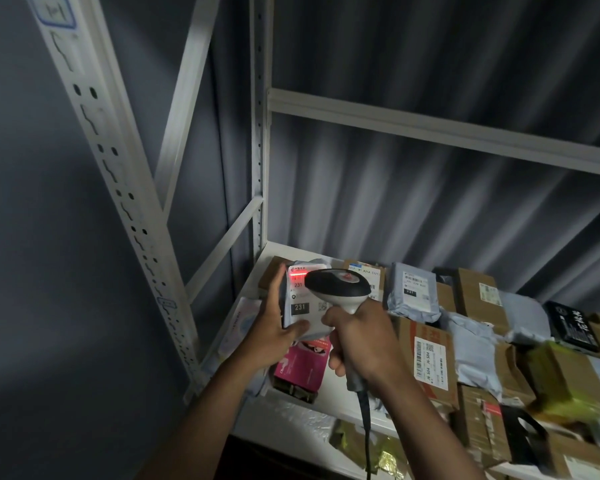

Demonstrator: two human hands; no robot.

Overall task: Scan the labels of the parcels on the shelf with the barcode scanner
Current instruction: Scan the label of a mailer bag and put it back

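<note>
Dim storeroom, white shelf [326, 410] crowded with parcels. At its left end your left hand [274, 327] clasps the grey parcel [300, 303], label up, while your right hand [364, 341] grips the barcode scanner [338, 285]. Hold both steady; keep the red line across the barcode.

Both forearms reach up and forward: left hand [274, 327] spread, thumb out; right hand [361, 337] fisted, knuckles toward the camera.
</note>
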